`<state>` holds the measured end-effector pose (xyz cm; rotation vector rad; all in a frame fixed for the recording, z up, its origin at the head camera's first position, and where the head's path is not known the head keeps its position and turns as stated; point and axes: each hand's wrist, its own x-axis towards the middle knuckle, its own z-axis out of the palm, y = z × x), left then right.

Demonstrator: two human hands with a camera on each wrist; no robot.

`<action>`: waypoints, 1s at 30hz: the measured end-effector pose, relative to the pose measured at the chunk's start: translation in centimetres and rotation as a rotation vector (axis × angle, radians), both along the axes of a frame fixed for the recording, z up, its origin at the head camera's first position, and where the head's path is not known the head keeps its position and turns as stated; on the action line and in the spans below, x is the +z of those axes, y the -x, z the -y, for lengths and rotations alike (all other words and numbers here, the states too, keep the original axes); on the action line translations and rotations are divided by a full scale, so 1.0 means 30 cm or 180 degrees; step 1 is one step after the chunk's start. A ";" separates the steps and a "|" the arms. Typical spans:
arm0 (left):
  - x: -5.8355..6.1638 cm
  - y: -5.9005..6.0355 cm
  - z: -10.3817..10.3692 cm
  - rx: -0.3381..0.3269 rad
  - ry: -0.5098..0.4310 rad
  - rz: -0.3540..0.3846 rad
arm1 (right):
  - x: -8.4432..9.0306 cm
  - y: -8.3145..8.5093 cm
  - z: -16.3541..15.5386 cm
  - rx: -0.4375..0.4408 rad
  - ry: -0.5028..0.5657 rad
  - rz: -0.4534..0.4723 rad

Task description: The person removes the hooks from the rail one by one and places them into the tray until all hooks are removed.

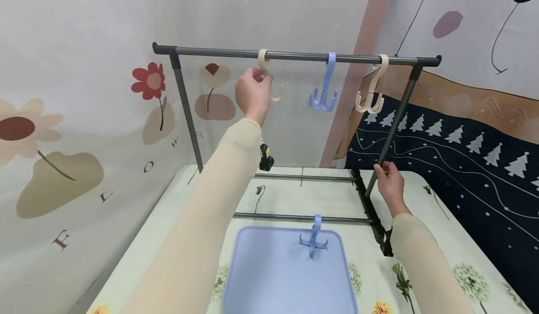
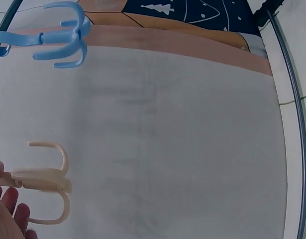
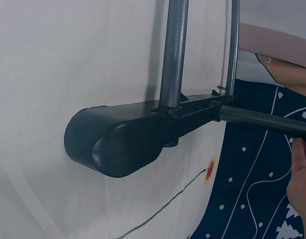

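The left hand (image 1: 252, 91) is reaching up and holding a cream hook (image 1: 267, 73) that is hanging on the top bar (image 1: 294, 56) of the rack. Its fingers are curled around the hook's stem, near the loop that is sitting over the bar. In the left wrist view the cream hook's prongs (image 2: 52, 184) are sticking out past the fingertips (image 2: 11, 199). The right hand (image 1: 389, 183) is holding the rack's right leg (image 1: 393, 127) low down, with its fingers wrapped around the pole, so the rack is staying put. A blue hook (image 1: 324, 87) and another cream hook (image 1: 372, 91) are hanging further along the same bar, well apart from each other. One more blue hook (image 1: 313, 237) is hanging on the low front bar (image 1: 273, 217), over a blue tray (image 1: 269, 276). To do this well, I think the left hand should be keeping the loop fully over the bar and letting go gently, while the right hand is holding the leg firm so nothing is wobbling.
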<state>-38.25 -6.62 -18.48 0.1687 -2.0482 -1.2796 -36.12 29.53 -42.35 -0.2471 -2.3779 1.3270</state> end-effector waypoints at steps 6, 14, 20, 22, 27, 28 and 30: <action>-0.014 0.001 0.008 0.0025 0.0134 -0.0065 | -0.002 0.005 0.003 -0.0023 0.0000 0.0024; -0.045 -0.002 0.023 -0.0422 -0.0137 -0.0377 | 0.008 0.004 0.007 -0.0002 0.0006 -0.0033; -0.061 -0.009 0.029 -0.0617 -0.0219 -0.0452 | 0.012 -0.001 0.008 -0.0006 -0.0019 -0.0033; -0.061 -0.010 0.030 -0.0614 -0.0231 -0.0417 | 0.011 -0.002 0.007 -0.0006 -0.0014 -0.0031; -0.043 -0.007 0.027 -0.0424 -0.0157 -0.0248 | 0.004 -0.004 0.003 -0.0012 -0.0001 -0.0016; -0.039 -0.006 0.025 -0.0361 -0.0130 -0.0222 | 0.002 -0.004 0.003 -0.0010 0.0002 -0.0013; -0.032 -0.005 0.020 -0.0234 -0.0085 -0.0180 | -0.002 -0.003 0.003 -0.0008 0.0011 -0.0011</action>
